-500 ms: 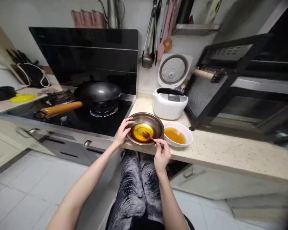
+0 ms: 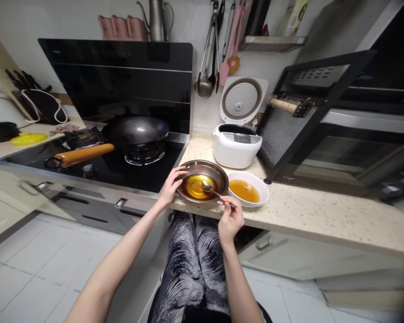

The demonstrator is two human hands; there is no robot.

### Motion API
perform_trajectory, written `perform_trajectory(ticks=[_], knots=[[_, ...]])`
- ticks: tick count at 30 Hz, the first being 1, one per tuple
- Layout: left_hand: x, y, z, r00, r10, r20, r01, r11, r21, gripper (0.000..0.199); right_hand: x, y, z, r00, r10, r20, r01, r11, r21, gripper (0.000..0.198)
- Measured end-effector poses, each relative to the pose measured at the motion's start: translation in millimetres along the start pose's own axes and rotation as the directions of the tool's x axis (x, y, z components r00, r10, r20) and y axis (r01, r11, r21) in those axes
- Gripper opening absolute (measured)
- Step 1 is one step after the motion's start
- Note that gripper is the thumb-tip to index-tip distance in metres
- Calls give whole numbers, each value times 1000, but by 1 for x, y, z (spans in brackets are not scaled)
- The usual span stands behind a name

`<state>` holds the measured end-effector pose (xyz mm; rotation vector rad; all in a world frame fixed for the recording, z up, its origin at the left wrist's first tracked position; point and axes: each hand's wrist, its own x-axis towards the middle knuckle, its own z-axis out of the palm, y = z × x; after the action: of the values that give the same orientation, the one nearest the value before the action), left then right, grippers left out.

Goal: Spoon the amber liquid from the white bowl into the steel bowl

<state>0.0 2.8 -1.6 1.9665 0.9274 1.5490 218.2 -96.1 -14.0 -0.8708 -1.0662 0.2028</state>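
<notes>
A metal bowl (image 2: 218,172) with clear amber liquid (image 2: 194,186) in it sits at the counter's front edge. My left hand (image 2: 171,185) grips its left rim, fingers over the edge. My right hand (image 2: 230,220) pinches the handle of a metal spoon (image 2: 207,185) at the bowl's front right. The spoon's head is over the liquid; whether it touches the surface I cannot tell. Close on the right, a white bowl (image 2: 264,193) holds cloudier orange-brown liquid (image 2: 244,190).
Behind the bowls stands a white rice cooker (image 2: 237,152) with its lid up. On the stove at left rests a black wok (image 2: 136,130), its wooden handle (image 2: 85,154) pointing toward the front left. A black rack (image 2: 276,148) with an oven stands at right.
My right hand has shifted slightly right and the spoon's head has lifted, now showing bright and clear of the deeper liquid. My left hand stays on the metal bowl's rim.
</notes>
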Motion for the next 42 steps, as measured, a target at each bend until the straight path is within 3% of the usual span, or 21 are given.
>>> perform_trajectory(ticks=[15, 27, 33, 42], knots=[[0, -5, -2, 999, -32, -5, 32, 999, -31, 33, 24, -18, -8, 986, -19, -169, 21, 1000, 12, 14], [2, -3, -3, 999, -36, -3, 36, 999, 8, 33, 42, -17, -27, 948, -50, -315, 27, 997, -78, 18], [2, -3, -4, 999, -34, 3, 34, 999, 33, 34, 41, -8, -37, 946, -98, -308, 57, 989, -139, 18], [2, 0, -2, 998, -52, -20, 53, 998, 25, 33, 38, 6, -50, 962, -205, -180, 156, 955, -252, 15]])
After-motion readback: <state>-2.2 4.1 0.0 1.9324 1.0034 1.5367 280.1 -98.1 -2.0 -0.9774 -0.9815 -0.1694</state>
